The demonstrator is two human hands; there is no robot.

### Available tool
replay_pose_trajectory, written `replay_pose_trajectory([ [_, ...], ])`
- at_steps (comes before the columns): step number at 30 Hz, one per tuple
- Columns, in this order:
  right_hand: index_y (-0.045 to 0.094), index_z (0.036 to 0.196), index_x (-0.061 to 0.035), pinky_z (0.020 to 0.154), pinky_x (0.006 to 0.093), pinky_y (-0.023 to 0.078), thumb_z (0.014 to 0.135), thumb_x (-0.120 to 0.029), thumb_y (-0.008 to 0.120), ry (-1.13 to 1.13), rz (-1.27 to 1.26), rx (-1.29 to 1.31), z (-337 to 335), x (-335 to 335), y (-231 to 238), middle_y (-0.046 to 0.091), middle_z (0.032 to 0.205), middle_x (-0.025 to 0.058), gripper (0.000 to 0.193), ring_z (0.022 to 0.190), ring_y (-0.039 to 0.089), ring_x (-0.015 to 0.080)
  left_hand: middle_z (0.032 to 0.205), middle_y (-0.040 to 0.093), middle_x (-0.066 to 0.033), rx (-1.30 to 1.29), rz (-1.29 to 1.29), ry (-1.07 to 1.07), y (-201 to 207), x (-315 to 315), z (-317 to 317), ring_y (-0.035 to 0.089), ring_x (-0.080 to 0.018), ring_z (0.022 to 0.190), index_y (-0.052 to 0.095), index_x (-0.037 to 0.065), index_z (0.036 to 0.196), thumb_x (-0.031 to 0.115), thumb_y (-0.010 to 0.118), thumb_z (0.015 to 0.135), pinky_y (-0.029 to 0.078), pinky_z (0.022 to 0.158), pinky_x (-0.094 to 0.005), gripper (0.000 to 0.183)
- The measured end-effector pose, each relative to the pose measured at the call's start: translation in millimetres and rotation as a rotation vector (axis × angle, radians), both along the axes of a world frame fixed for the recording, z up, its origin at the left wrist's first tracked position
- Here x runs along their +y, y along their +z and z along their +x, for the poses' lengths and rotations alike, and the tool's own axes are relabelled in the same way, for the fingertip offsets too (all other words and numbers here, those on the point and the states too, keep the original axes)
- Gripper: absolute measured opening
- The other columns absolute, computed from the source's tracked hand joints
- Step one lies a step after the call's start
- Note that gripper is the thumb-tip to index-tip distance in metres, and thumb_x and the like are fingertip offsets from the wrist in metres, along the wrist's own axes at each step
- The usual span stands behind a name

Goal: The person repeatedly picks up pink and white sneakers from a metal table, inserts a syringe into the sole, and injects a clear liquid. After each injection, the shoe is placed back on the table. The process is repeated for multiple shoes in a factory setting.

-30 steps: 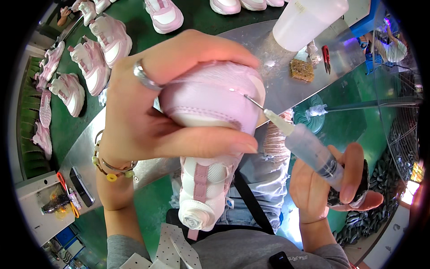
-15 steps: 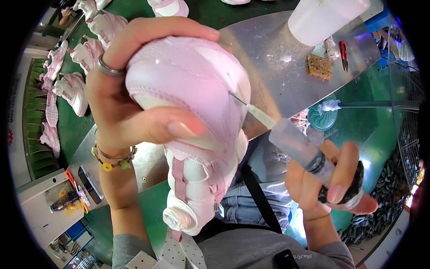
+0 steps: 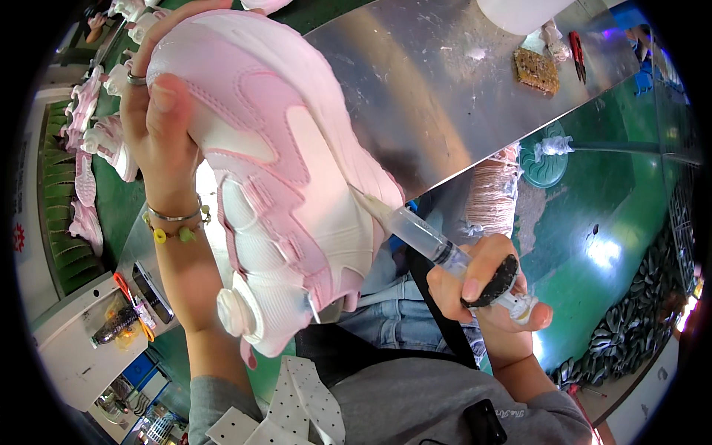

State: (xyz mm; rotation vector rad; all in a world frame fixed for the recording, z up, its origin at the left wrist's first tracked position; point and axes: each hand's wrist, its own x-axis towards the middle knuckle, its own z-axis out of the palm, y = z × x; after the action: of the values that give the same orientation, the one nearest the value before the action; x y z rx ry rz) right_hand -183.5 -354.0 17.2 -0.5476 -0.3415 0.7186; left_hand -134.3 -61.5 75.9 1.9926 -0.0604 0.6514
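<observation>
My left hand [image 3: 165, 137], with a ring and a beaded bracelet, is wrapped round the toe of a pink and white sneaker [image 3: 289, 148]. The sneaker is held up with its toe away from me, its side facing up, and a round white dial near the ankle end. In my right hand [image 3: 478, 276] is a clear syringe [image 3: 424, 236], gripped round its barrel and black-wrapped flange, with the thumb at the plunger end. The thin needle points left and its tip meets the seam between upper and sole, midway along the side.
A metal tabletop [image 3: 415, 89] bears a brown sponge [image 3: 535, 71], red-handled snips [image 3: 577, 56] and a white tub [image 3: 519, 12]. More sneakers [image 3: 110, 145] stand at far left, beside a green slatted belt [image 3: 62, 200]. Scissors [image 3: 126, 288] and a phone [image 3: 152, 292] lie lower left.
The sneaker has shifted left and turned, so more of its side shows. My right hand has moved left, and the needle has gone from the toe part to mid-side along the seam.
</observation>
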Motion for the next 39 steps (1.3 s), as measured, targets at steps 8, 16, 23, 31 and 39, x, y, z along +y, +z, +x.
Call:
replay_pose_trajectory([
  [8,0.04,0.118,-0.0151,0.047,0.025,0.034,0.074,-0.057,0.053,0.009,-0.162,-0.061,-16,-30,-11,0.052,0.085,0.0107,0.063,0.051,0.046,0.0171,0.095,0.058,-0.0042,0.042,-0.291,0.177,-37,43,3,0.053,-0.0106,0.087,0.053,-0.005,0.109,0.036,0.052,0.088,0.042,0.076,-0.0223,0.046],
  [16,0.028,0.136,-0.0148,0.048,0.0248,0.035,0.08,-0.043,0.053,0.086,-0.022,-0.189,-20,-34,-25,0.051,0.101,0.0157,0.068,0.057,0.047,0.0167,0.099,0.059,-0.0119,0.163,-0.075,0.251,-63,82,-17,0.056,-0.0194,0.093,0.053,-0.001,0.114,0.016,0.052,0.089,0.043,0.082,-0.0279,0.03],
  [23,0.042,0.107,0.0123,0.046,0.0228,0.036,0.076,-0.031,0.056,-0.087,-0.199,-0.132,-12,4,-3,0.05,0.09,0.0142,0.056,0.055,0.048,0.0138,0.107,0.057,-0.0164,-0.065,0.638,-0.243,-52,51,-53,0.056,-0.0266,0.098,0.045,-0.005,0.118,0.023,0.073,0.066,0.043,0.087,-0.0377,0.066],
  [31,0.043,0.105,0.0117,0.046,0.0222,0.035,0.079,-0.034,0.054,-0.109,-0.192,-0.122,-8,15,-14,0.051,0.081,0.0124,0.054,0.054,0.047,0.0115,0.117,0.052,-0.0122,0.477,-0.759,0.405,-48,28,-173,0.054,-0.0223,0.103,0.039,-0.002,0.123,0.011,0.043,0.091,0.044,0.088,-0.0381,0.034],
  [39,0.041,0.105,0.0055,0.045,0.0207,0.03,0.079,-0.052,0.049,-0.047,-0.218,0.038,-8,6,-3,0.047,0.068,0.0078,0.063,0.054,0.041,0.0096,0.116,0.051,-0.0069,1.018,-1.007,-0.11,-38,-52,-192,0.049,-0.0163,0.108,0.044,0.001,0.12,0.009,0.082,0.054,0.038,0.093,-0.0322,0.077],
])
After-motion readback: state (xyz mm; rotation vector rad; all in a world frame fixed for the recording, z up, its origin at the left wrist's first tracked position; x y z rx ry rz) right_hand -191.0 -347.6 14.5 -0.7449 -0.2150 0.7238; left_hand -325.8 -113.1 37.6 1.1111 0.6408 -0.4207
